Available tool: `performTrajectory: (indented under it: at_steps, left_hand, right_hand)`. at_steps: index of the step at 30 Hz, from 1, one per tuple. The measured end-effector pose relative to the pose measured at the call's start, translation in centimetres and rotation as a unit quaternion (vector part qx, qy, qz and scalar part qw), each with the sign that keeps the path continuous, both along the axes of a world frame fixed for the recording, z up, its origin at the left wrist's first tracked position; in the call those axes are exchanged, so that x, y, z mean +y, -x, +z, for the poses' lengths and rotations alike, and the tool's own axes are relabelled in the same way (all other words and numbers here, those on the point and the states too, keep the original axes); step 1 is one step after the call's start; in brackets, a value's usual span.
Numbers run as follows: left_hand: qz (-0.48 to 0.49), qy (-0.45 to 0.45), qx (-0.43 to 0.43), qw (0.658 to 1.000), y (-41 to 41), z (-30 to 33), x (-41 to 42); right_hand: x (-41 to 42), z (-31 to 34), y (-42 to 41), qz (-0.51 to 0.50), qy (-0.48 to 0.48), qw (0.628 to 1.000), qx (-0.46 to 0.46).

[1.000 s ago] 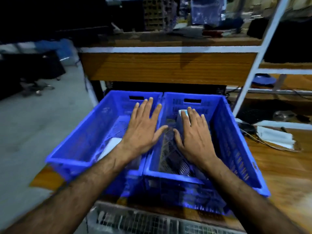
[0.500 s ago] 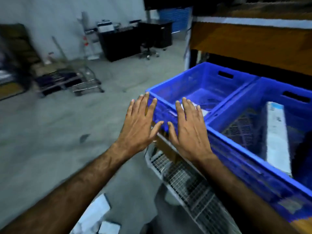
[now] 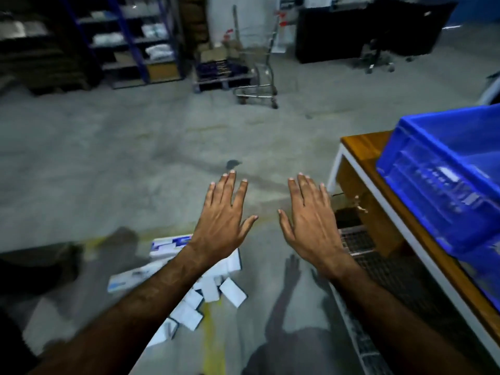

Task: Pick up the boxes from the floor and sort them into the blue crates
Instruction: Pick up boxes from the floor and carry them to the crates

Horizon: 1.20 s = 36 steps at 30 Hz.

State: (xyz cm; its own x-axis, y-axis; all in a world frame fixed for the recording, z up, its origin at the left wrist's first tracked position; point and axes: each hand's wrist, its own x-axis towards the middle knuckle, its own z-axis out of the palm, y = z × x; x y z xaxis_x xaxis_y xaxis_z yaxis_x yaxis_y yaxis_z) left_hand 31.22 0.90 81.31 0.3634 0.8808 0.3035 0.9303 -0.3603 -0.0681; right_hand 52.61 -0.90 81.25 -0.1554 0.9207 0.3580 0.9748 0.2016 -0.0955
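- Out over the grey concrete floor, both arms reach forward, palms down, holding nothing.
- The left hand has its fingers straight and slightly fanned, thumb angled out to the right; it hangs above the upper edge of the pile of boxes.
- The right hand mirrors it: fingers straight and a little apart, thumb angled out to the left, empty, held above bare floor just left of the table corner.
- The boxes lie scattered on the floor under and behind the left forearm: white ones, some with blue print, a long one lying to the left, smaller ones tumbled together near a yellow floor line.
- At right, a blue crate sits on the wooden table, well apart from the pile; something pale shows blurred through its slotted wall, too smeared to name.
- Below the table edge there's a wire-mesh shelf.
- Shadows of both hands fall on the floor between the pile and the mesh.
- Far back: a metal trolley, dark shelving with pale goods, a black desk.
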Motion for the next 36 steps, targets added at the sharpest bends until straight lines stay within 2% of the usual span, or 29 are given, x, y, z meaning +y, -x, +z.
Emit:
performTrajectory:
  at_steps: [9,17,20,27,36]
  left_hand:
    - [0.093,0.071,-0.022,0.993,17.1,-6.3,-3.5]
    - [0.121,0.134,-0.042,0.983,25.5,-12.5,-4.9]
    - [0.135,0.153,-0.058,0.977,26.9,-14.7,-4.8]
    - [0.17,0.237,-0.052,0.955,26.8,-20.0,-3.1]
    - [0.15,0.348,-0.02,0.925,23.3,-27.2,4.2]
  right_hand:
    - [0.3,-6.3,16.1,0.087,0.07,0.993,-0.043]
    - [0.2,-11.7,25.0,0.115,0.125,0.985,-0.024]
    - [0.3,-13.9,26.5,0.126,0.135,0.983,-0.022]
    - [3.0,-20.0,27.1,0.124,0.234,0.963,-0.051]
    - [9.9,-28.4,25.8,0.108,0.323,0.939,-0.052]
